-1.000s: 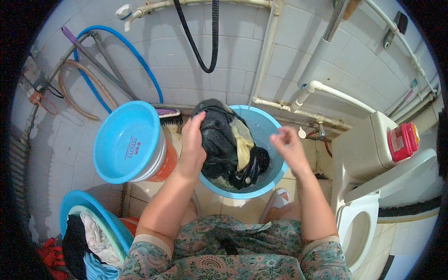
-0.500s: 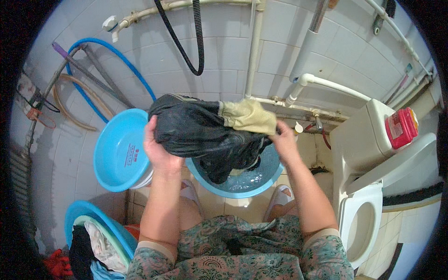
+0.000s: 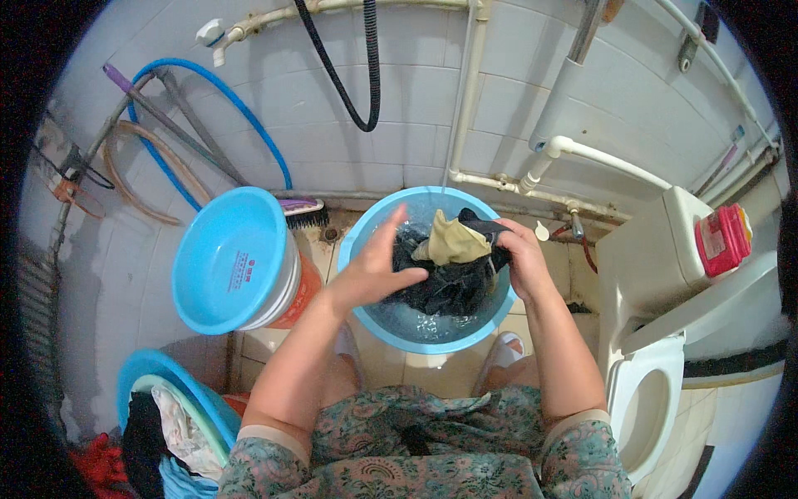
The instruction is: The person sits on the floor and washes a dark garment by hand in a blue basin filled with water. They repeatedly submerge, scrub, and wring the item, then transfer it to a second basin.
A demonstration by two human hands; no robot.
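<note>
A black garment (image 3: 449,287) with a pale yellow part (image 3: 455,239) lies bunched in a blue basin (image 3: 420,339) of water on the floor between my feet. Its upper edge rises above the water on the right, where my right hand (image 3: 522,256) grips the dark cloth. Over the basin's left side, my left hand (image 3: 378,262) is open, thumb and fingers spread. Its thumb tip is close to the garment; whether it touches I cannot tell. Part of the cloth is under water.
An empty blue basin (image 3: 199,287) sits on a bucket (image 3: 301,291) to the left, a purple scrub brush (image 3: 306,212) behind it. Near left, a blue tub (image 3: 150,363) holds clothes. A toilet (image 3: 619,374) stands on the right. Pipes (image 3: 474,100) and a black hose (image 3: 366,100) line the wall.
The black garment has come down from above the basin into the water. My left hand has let go of it and moved right. My right hand has shifted slightly right, still gripping cloth.
</note>
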